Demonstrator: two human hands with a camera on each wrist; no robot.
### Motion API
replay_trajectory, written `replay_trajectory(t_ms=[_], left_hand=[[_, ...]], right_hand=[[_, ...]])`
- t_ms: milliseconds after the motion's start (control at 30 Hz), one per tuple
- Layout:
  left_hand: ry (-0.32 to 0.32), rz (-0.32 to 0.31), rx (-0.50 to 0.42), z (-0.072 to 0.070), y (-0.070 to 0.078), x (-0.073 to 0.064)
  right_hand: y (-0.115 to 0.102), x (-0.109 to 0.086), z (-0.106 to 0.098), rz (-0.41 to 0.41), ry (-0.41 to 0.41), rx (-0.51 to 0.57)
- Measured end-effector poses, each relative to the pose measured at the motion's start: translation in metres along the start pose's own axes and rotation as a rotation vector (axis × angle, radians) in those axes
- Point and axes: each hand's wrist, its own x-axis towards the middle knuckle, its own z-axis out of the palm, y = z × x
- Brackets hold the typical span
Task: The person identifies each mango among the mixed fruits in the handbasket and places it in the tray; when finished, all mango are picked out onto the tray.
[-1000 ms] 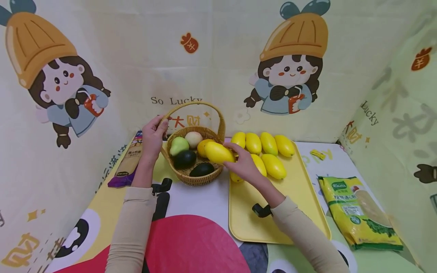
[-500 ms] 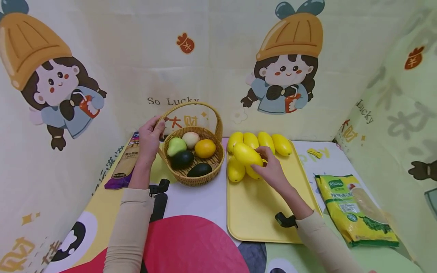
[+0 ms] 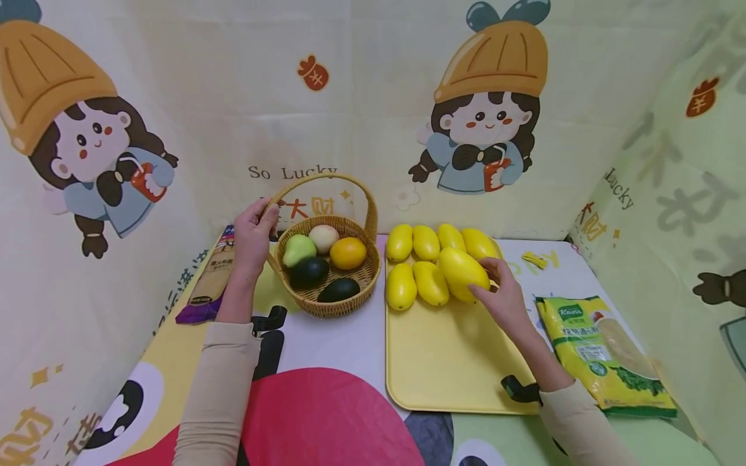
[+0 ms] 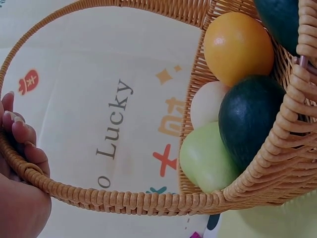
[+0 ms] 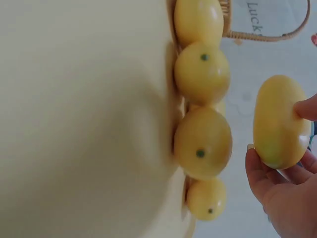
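My left hand (image 3: 252, 239) grips the left side of the handle of a wicker basket (image 3: 326, 310); in the left wrist view the fingers curl round the handle (image 4: 133, 201). Inside the basket are a green pear (image 3: 300, 250), a pale round fruit (image 3: 323, 238), an orange (image 3: 348, 253) and two dark avocados (image 3: 339, 290). With thumb and fingers my right hand (image 3: 506, 298) holds a yellow mango (image 5: 276, 121) over the yellow tray (image 3: 443, 362), at the right end of the front row. Several other mangoes (image 3: 401, 286) lie in two rows on the tray's far part.
Left of the basket, partly behind the left forearm, lies a purple and tan packet (image 3: 212, 278). A yellow-green Knorr bag (image 3: 606, 356) lies right of the tray. A small yellow object (image 3: 533, 260) rests at the back right. Printed cloth walls (image 3: 373, 129) stand behind and at both sides.
My right hand has carried the mango from over the basket rightward across the front row, to its right end over the tray. My left hand keeps its grip on the basket handle.
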Motion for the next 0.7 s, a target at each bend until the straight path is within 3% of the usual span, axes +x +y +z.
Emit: replay_trajectory(t_ms=[500, 700], left_hand=[[0.005, 0.011, 0.025, -0.003, 0.003, 0.0], [-0.019, -0.014, 0.036, -0.001, 0.019, -0.008]], right_hand=[[0.024, -0.02, -0.045, -0.024, 0.132, -0.069], [0.023, -0.026, -0.06, 0.012, 0.172, -0.103]])
